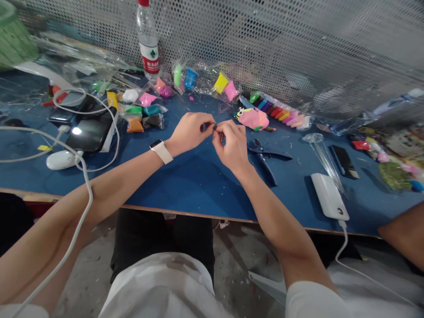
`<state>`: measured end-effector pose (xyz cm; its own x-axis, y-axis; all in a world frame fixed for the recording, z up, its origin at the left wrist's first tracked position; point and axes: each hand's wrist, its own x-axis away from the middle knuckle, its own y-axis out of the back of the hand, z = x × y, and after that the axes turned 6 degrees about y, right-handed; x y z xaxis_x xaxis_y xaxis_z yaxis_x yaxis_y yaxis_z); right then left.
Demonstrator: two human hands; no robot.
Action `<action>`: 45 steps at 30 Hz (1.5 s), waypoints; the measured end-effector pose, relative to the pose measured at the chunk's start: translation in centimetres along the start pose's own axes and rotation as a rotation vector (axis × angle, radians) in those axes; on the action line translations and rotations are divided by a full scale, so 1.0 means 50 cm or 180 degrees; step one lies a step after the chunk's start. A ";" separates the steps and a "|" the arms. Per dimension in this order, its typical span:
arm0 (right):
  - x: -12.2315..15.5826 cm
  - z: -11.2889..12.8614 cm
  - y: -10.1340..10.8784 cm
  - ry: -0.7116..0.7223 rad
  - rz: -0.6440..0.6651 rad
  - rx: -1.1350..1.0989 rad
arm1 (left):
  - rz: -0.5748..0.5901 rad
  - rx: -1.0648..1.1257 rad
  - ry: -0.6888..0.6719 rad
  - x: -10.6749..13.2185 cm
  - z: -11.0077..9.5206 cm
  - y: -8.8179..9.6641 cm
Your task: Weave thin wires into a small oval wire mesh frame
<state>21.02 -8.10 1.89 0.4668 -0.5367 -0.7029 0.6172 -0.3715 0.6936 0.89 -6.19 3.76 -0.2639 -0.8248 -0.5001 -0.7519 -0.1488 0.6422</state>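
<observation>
My left hand (190,132), with a white-strapped watch (162,151) on its wrist, is closed in a pinch above the blue table (198,190). My right hand (232,145) pinches right beside it, the fingertips of both hands almost meeting. Something tiny and dark sits at the fingertips, too small to name. Just beyond my right hand lies a pink clay figure (252,118) with googly eyes and green bits. Dark-handled pliers (270,155) rest on the table to the right of that hand.
Bagged coloured clay (145,117) and a water bottle (149,44) stand toward the perforated metal panel (265,39). Phones (91,130) and white cables lie left; a power bank (329,196) and a dark phone (343,161) lie right. Another person's arm (404,234) shows at right.
</observation>
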 end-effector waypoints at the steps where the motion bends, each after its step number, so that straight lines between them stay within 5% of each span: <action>1: 0.000 -0.001 0.000 0.0025 0.0007 0.0017 | 0.0018 0.0067 0.0052 0.000 -0.002 0.002; 16: -0.003 0.006 0.007 0.0092 0.0078 0.0189 | 0.0434 0.1170 0.0708 -0.006 -0.010 0.014; 21: -0.004 0.009 0.017 0.0028 -0.0130 0.0240 | 0.0429 0.1245 0.0550 -0.002 -0.015 0.022; 31: -0.007 -0.004 0.043 0.0182 0.0526 0.0272 | 0.0537 0.0822 0.0326 -0.002 -0.002 0.027; 45: -0.003 -0.014 0.035 0.0234 0.0415 -0.0056 | 0.0745 0.1781 0.1126 0.001 -0.016 0.014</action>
<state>22.47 -8.13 3.09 0.5883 -0.5224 -0.6172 0.5590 -0.2887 0.7773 0.84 -6.80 4.65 -0.3157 -0.9430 -0.1052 -0.9224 0.2791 0.2669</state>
